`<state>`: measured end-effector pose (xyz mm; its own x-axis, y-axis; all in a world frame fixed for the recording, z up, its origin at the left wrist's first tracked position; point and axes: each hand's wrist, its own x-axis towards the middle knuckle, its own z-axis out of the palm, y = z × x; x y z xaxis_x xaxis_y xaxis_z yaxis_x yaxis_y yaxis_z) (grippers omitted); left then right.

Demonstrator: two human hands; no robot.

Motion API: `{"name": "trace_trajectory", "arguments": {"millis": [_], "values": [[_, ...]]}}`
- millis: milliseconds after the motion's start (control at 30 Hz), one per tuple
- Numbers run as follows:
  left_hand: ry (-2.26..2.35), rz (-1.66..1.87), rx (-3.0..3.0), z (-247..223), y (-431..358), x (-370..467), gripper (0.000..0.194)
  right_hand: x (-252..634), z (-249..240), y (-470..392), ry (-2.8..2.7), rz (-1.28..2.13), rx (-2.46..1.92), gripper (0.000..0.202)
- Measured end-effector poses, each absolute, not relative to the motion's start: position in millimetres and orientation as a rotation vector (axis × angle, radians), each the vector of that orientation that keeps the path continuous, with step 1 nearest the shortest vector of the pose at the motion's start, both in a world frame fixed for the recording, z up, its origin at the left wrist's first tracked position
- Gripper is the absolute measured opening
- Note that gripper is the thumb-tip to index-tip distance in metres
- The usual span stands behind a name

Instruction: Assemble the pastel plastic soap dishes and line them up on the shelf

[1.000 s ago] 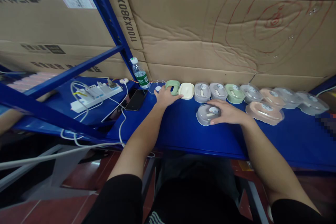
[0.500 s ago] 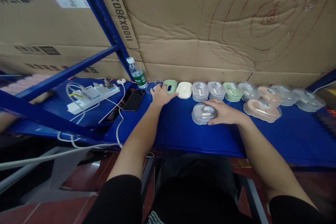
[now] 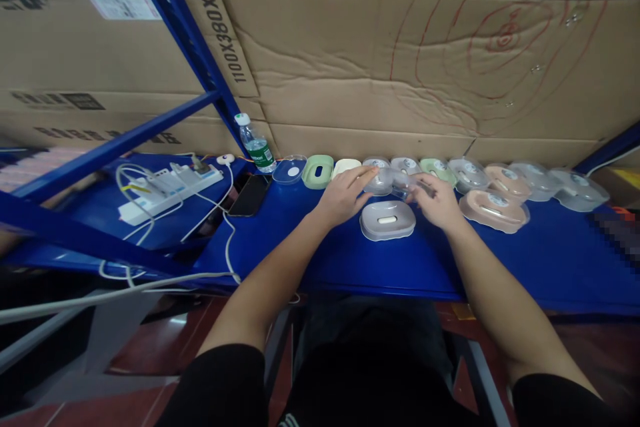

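Between my hands, above the blue shelf, is a clear plastic lid [image 3: 396, 180]. My right hand [image 3: 433, 200] pinches its right side. My left hand [image 3: 346, 196] has its thumb and fingers at the lid's left edge, gripping it. Just below my hands, an uncovered grey soap box [image 3: 388, 221] sits on the shelf, with a pale bar across its middle slot. Behind my left hand stand a green soap box base [image 3: 318, 172] and a cream piece [image 3: 343, 165], partly hidden by that hand.
A row of lidded boxes runs along the cardboard, including a peach lidded box [image 3: 495, 209] at right. On the left are a loose clear lid [image 3: 290, 171], a water bottle [image 3: 259, 150], a phone [image 3: 251, 195] and a power strip [image 3: 173, 193] with cables. A blue shelf post [image 3: 200, 47] rises there.
The clear lid has come off the grey soap box and is lifted behind it. My left hand has moved right from the green base to the lid. The view has shifted slightly.
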<state>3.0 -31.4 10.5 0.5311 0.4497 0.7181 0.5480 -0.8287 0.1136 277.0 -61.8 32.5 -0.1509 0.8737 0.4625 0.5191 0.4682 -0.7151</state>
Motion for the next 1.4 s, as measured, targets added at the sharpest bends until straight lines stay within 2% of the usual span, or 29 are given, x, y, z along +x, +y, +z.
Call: {"name": "trace_trajectory", "arguments": {"millis": [167,367,433,533,633,833,1100,1400], "values": [[-0.947,-1.068,-2.593,13.1,-32.0,0.2,0.042,277.2,25.2,-55.0,-1.608,0.554,-1.256,0.03],[-0.807,-0.885,-2.765,21.3,-36.4,2.5,0.029,273.1,21.9,-51.2,-1.526,0.694,-1.199,0.052],[-0.968,-0.932,-2.711,23.5,-29.5,-6.6,0.031,274.0,23.7,-50.8,-1.499,0.677,-1.185,0.061],[-1.479,-1.037,-2.409,27.8,-14.0,-37.0,0.032,277.3,24.2,-49.5,-1.528,0.607,-1.192,0.064],[-1.954,-1.093,-2.012,29.3,-0.8,-77.1,0.031,278.9,19.2,-47.9,-1.605,0.535,-1.196,0.061],[-2.414,-1.023,-1.701,17.5,9.5,-120.6,0.03,273.8,13.4,-51.6,-1.779,0.44,-1.236,0.048],[-2.651,-0.844,-1.659,10.3,16.0,-121.5,0.04,272.5,15.2,-52.4,-1.884,0.32,-1.245,0.039],[-2.746,-0.73,-1.759,6.3,23.6,-130.7,0.067,269.1,18.4,-56.1,-1.948,0.249,-1.265,0.034]]}}
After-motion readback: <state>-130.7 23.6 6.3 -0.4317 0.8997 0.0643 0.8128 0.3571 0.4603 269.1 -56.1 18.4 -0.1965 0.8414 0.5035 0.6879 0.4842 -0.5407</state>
